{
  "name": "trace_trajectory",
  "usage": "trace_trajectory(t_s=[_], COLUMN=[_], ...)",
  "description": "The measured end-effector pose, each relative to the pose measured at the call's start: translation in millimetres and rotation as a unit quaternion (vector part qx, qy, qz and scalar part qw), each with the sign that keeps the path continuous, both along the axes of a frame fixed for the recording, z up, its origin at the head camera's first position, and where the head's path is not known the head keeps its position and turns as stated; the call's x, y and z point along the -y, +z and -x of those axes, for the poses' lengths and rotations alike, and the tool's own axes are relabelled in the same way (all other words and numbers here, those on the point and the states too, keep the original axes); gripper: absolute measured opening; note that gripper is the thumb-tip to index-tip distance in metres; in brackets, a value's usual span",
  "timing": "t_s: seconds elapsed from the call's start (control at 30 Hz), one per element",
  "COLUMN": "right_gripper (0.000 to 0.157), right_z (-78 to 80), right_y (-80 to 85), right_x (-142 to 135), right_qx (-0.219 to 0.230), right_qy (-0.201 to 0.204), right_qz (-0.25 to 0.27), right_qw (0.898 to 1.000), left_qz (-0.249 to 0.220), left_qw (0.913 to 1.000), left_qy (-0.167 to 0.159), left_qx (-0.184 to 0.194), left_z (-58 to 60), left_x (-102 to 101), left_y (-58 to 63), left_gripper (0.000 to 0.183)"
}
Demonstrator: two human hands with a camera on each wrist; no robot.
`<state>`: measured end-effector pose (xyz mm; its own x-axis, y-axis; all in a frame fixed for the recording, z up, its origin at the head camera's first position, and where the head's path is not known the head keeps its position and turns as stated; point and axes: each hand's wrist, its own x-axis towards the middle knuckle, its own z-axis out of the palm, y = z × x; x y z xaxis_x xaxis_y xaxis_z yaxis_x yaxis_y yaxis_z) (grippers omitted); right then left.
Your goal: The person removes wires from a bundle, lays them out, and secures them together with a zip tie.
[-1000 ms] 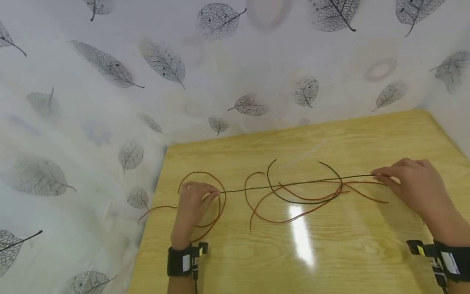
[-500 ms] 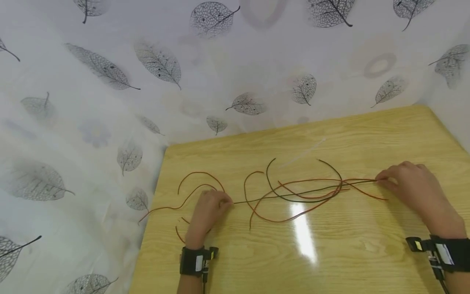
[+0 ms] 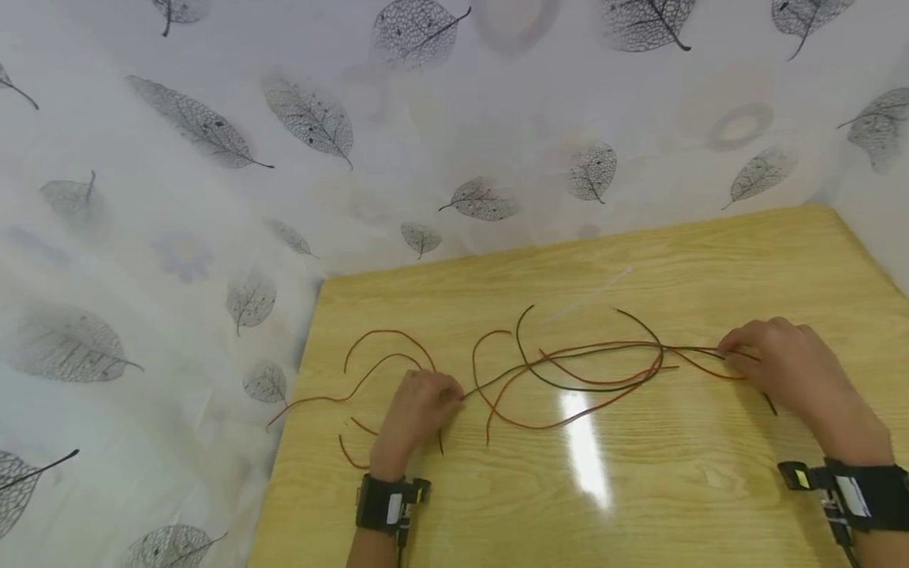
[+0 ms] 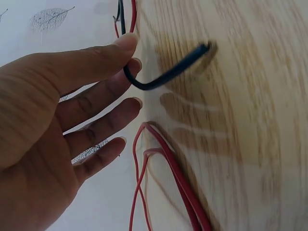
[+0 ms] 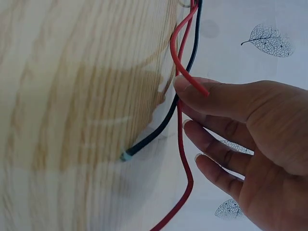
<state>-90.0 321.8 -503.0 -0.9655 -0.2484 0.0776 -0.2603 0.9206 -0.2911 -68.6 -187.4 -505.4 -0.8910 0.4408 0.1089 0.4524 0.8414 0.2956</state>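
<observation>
A long black wire [image 3: 589, 355] runs from hand to hand across the table, slightly bowed. My left hand [image 3: 419, 406] pinches it near its left end between thumb and forefinger. In the left wrist view, the black wire's end [image 4: 168, 77] bends away past the fingertips. My right hand [image 3: 795, 367] holds the same wire at its other end, thumb and forefinger tips around it. The black wire's right end [image 5: 149, 139] sticks out beyond them in the right wrist view. A red wire [image 5: 185, 180] passes by these same fingertips. Other fingers of both hands are spread loosely.
Several red wires [image 3: 547, 427] and a second, curved black wire [image 3: 568, 387] lie tangled mid-table. More red wires [image 3: 383, 331] curl near the left hand. A whitish strip [image 3: 596, 292] lies farther back on the wooden table [image 3: 675, 489]. Leaf-patterned sheeting [image 3: 355, 142] stands behind and left.
The left hand has moved right and nearer the person. The black wire has gone from straight to slack, with its ends showing past both hands. The right hand has shifted slightly down.
</observation>
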Motion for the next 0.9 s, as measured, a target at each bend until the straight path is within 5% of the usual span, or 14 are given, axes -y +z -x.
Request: trace_trajectory(t_s=[0.27,0.5,0.7,0.9], right_gripper=[0.02,0.022,0.026,0.027], right_z=[-2.6,-3.2,-4.6,-6.8], right_y=[-3.6,12.1,28.1,33.8], right_x=[11,33,73,116], right_qx=[-0.013,-0.047,-0.103,-0.108], right_qy=[0.028,0.067,0.126,0.197], right_qz=[0.005,0.049,0.079,0.104], right_qw=[1.0,0.995,0.983,0.969], left_qz=[0.002,0.0,-0.018,-0.011], left_qw=[0.9998,0.9998,0.9977,0.9878], left_qy=[-0.008,0.01,0.058,0.105], left_qx=[0.018,0.018,-0.031,-0.115], left_z=[-1.1,-5.8,-1.3,5.9], left_x=[-6,3,22,49], left_y=[-3.7,1.5,13.6,22.7], left_gripper=[0.012,0.01,0.004,0.007])
